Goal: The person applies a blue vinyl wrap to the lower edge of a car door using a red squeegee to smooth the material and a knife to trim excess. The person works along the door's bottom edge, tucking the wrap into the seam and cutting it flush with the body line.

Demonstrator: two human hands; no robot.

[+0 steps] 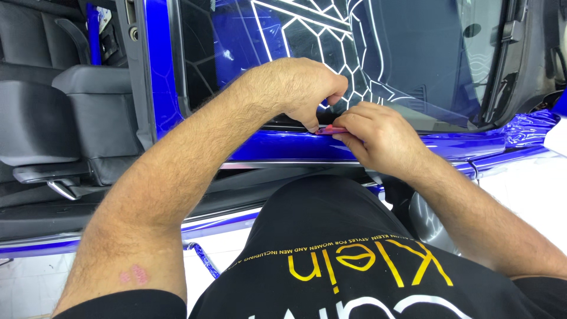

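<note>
My right hand [378, 133] pinches a small flat pink tool [332, 130] and presses its edge along the base of the car door window. My left hand [298, 88] is curled just above it, fingertips pinching the dark window seal [283, 122] beside the tool. Both hands meet on the blue wrapped door [283, 147], which carries white geometric line patterns. The fingertips hide most of the tool.
The window glass [413, 53] fills the upper middle. Through the open doorway at left a grey car seat [65, 118] shows. My knee in black cloth [319, 218] rests against the door sill. White floor [525, 177] lies at right.
</note>
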